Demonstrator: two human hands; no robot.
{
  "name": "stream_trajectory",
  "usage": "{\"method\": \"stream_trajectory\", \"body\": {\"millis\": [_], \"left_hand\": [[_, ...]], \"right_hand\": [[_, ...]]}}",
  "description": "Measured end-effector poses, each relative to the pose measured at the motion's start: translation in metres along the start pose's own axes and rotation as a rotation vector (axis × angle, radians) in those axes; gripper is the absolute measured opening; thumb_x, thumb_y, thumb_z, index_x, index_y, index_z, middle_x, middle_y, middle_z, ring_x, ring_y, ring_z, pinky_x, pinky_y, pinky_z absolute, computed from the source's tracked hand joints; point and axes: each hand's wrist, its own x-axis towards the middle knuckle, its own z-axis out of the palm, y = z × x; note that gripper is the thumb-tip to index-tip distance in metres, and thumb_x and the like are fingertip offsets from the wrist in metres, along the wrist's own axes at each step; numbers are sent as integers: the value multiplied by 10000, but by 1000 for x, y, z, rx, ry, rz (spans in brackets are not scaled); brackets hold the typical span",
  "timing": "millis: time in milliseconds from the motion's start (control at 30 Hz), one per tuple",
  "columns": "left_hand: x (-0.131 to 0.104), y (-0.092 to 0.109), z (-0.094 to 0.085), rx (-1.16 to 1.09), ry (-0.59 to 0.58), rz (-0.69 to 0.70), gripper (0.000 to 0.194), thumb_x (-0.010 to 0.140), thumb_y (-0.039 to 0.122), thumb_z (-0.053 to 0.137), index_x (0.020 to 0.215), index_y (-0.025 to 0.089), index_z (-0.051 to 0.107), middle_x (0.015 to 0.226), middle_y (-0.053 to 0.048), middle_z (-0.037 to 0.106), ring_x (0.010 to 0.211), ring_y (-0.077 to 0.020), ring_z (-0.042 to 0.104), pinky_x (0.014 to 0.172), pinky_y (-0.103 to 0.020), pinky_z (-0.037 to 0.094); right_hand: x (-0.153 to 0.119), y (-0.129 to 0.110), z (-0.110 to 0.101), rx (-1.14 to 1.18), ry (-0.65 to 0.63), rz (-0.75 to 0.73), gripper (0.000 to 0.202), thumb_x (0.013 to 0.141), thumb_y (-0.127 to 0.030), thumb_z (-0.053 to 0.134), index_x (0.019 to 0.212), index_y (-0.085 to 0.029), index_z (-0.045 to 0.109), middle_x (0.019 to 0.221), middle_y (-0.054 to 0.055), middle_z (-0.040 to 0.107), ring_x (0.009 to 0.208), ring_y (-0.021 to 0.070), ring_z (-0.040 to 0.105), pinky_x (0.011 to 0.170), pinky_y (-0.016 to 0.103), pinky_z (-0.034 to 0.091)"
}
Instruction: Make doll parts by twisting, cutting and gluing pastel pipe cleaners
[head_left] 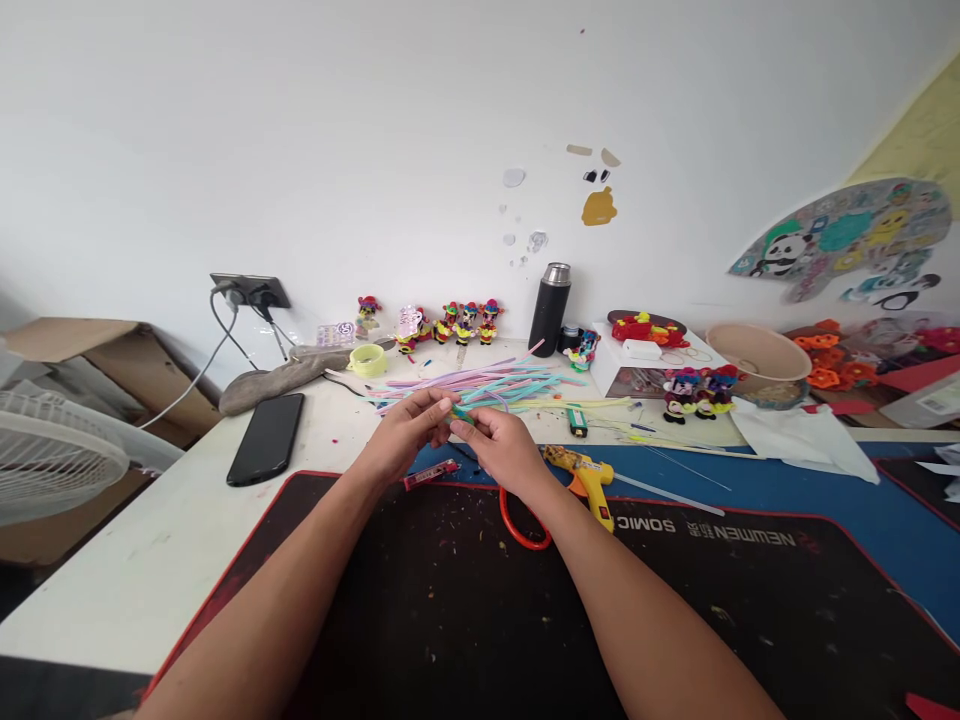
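Over the far edge of the black mat (465, 610), head view: left hand (416, 425) and right hand (504, 445) meet, fingers narrow, pinching a small green piece (460, 412) between them; exact shape hidden by fingers. Pastel stems (480, 382) lie just beyond, on the table (191, 500). Yellow glue gun (595, 483) right of right hand. Phone (266, 440) near mat's far left corner.

A small green piece (460, 412), 1 in number, is pinched between the fingertips of the left hand (420, 425) and right hand (491, 440), just below the centre of the frame, raised over the bench (300, 445). Fingers cover much of it, hiding its full shape.
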Motion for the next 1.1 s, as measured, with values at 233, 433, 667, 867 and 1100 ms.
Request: {"method": "stream_trajectory", "body": {"millis": [233, 433, 667, 867, 1100], "left_hand": [[1, -2, -4, 148, -1, 55, 365, 815, 491, 799, 749, 174, 630, 581, 17, 616, 520, -105, 512, 530, -237, 409], [0, -7, 1, 102, 38, 81, 379, 788, 500, 815, 729, 178, 624, 562, 16, 610, 511, -114, 525, 511, -237, 407], [3, -16, 3, 194, 96, 125, 407, 787, 546, 797, 738, 174, 637, 583, 21, 594, 521, -114, 510, 517, -247, 405], [3, -9, 6, 227, 175, 197, 399, 785, 556, 790, 789, 175, 671, 601, 22, 599, 536, -117, 511, 533, -250, 396], [2, -9, 6, 117, 133, 170, 360, 775, 510, 817, 806, 175, 690, 640, 7, 641, 560, -124, 537, 551, -251, 405]], "right_hand": [[-1, -3, -2, -56, -27, 2, 376, 954, -522, 608, 805, -187, 690, 557, -47, 480, 520, 117, 421, 510, 248, 277], [0, 0, -1, -20, -44, 20, 358, 962, -495, 599, 828, -188, 722, 535, -48, 508, 492, 112, 402, 516, 250, 287], [4, 8, 7, -1, 6, 85, 344, 950, -484, 606, 783, -193, 680, 496, -57, 471, 433, 107, 409, 463, 250, 284], [2, 5, 6, 352, -79, 155, 439, 928, -639, 592, 849, -207, 604, 489, -74, 505, 349, 96, 420, 376, 228, 298], [1, 3, 5, 503, -31, 241, 455, 857, -630, 694, 781, -197, 577, 498, -80, 472, 362, 70, 387, 370, 210, 244]]}}
